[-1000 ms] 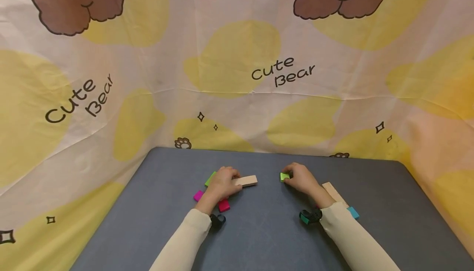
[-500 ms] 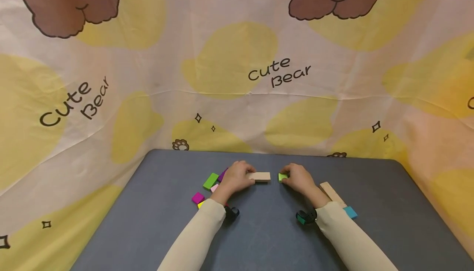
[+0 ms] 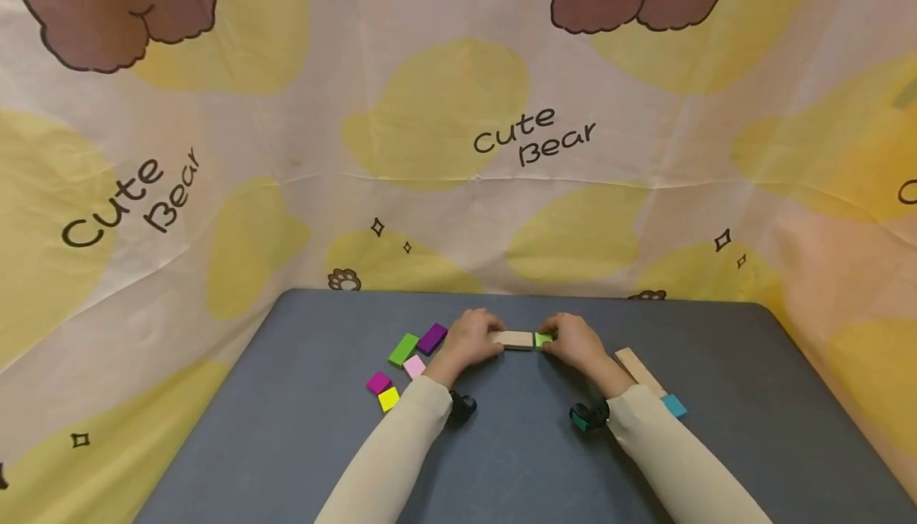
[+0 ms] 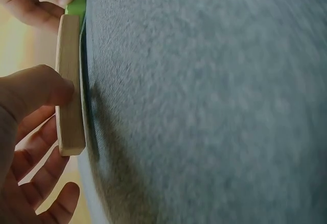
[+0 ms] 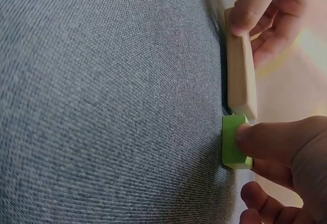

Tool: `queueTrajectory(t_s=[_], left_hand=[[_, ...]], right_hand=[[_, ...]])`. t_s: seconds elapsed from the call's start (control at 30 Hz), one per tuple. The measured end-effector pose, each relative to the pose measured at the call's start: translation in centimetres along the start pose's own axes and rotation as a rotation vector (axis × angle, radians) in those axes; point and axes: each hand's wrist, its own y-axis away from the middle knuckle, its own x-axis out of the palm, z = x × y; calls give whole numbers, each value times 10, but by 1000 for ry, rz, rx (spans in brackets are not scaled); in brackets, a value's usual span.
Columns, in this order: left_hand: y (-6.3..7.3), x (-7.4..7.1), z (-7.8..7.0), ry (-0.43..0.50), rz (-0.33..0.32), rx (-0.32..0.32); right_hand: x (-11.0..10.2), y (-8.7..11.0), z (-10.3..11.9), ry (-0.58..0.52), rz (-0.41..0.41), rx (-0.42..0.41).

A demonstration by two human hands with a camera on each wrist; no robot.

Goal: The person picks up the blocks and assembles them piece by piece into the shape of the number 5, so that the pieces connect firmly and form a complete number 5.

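My left hand [image 3: 473,339] pinches a long plain wooden block [image 3: 517,340] between thumb and fingers, close over the grey tabletop. Beside its right end, a small light-green block [image 5: 235,139] is pinched by my right hand [image 3: 576,342]. The two blocks lie end to end in one line, with their near ends right at each other. In the left wrist view the wooden block [image 4: 70,86] shows its long narrow side, the left thumb pressed on it. The right thumb presses the green block's face in the right wrist view.
Left of my left hand lie loose blocks: green [image 3: 403,349], purple [image 3: 432,338], pink [image 3: 414,366], magenta [image 3: 379,383] and yellow [image 3: 388,399]. By my right forearm are another wooden block [image 3: 640,371] and a blue block [image 3: 673,405]. A printed cloth [image 3: 430,134] hangs behind the table [image 3: 516,460].
My left hand has carried the wooden block rightward, up to the green block. My right hand has stayed nearly in place with the green block. More loose blocks show at left.
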Motion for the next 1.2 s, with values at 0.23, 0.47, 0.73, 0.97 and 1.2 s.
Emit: queueTrajectory(t_s=[0.23, 0.47, 0.73, 0.97, 1.2], left_hand=[[-3, 5, -1, 14, 4, -1], [-2, 4, -6, 21, 22, -38], [-1, 4, -7, 42, 33, -78], [3, 1, -4, 44, 3, -79], [15, -9, 2, 116, -33, -58]], right_hand=[[-2, 0, 2, 14, 6, -4], [-2, 0, 3, 4, 13, 11], [-3, 1, 5, 14, 25, 11], [0, 1, 9, 53, 6, -7], [1, 4, 7, 68, -8, -18]])
